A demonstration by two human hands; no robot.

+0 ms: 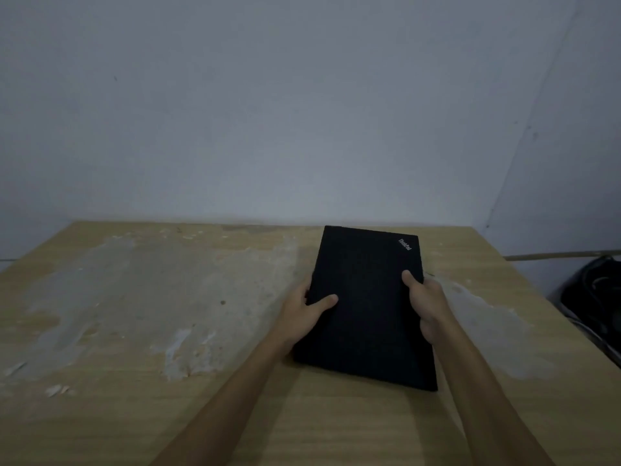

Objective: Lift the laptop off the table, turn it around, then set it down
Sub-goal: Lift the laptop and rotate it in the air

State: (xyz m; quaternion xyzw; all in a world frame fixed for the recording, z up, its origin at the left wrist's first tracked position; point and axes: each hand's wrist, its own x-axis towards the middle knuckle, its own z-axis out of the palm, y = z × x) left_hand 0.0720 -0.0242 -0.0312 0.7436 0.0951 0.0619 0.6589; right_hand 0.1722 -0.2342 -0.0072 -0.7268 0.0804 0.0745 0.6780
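The closed black laptop [366,307] sits toward the 1 o'clock part of the worn wooden tabletop [134,297], its long axis running away from the person and its far edge close to the grey wall [302,112]. The lid logo, at the laptop's 1 o'clock corner, reads sideways from here, which fits a machine caught partway through a turn rather than parked squarely for use

Both hands hold it by the long sides. The left hand [307,309] clasps the 9 o'clock edge, thumb laid flat across the lid and the other fingers tucked out of sight beneath. The right hand [425,302] takes the 3 o'clock edge the same way, thumb on top and pointing toward 12 o'clock. So each grip is pinching the laptop's thickness between thumb and hidden fingers, not spread and not empty. Opposed holds at about mid-length make sense: the weight balances between the hands, and the slab can be swung flat without twisting either wrist far

The near edge shows a dark line beneath it and seems to float a little above the wood, so I judge the laptop is off the surface or only just touching; this cannot be settled from one view. A dark heap of cables [594,297] lies off the tabletop at 3 o'clock, well apart from the work
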